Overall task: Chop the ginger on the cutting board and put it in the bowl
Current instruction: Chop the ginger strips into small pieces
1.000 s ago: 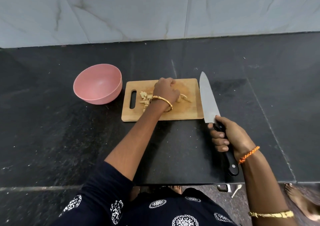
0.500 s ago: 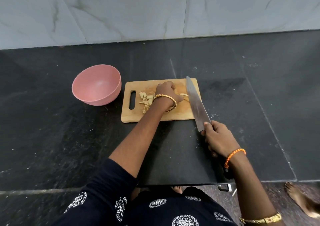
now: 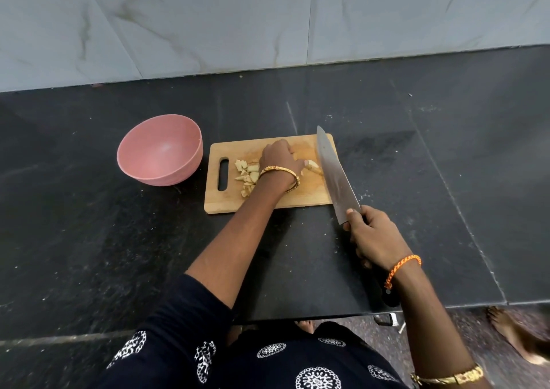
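With the left hand [image 3: 278,159] pinching the ginger [image 3: 313,166] on the cutting board [image 3: 268,202], bowl [image 3: 160,150] at nine o'clock, and the right hand [image 3: 373,236] gripping the knife [image 3: 333,174], a slip could nick those fingertips.

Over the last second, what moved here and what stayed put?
The right hand swung the knife left from beside the board onto it, against the ginger the left hand holds. Left hand, chopped pieces and bowl stayed.
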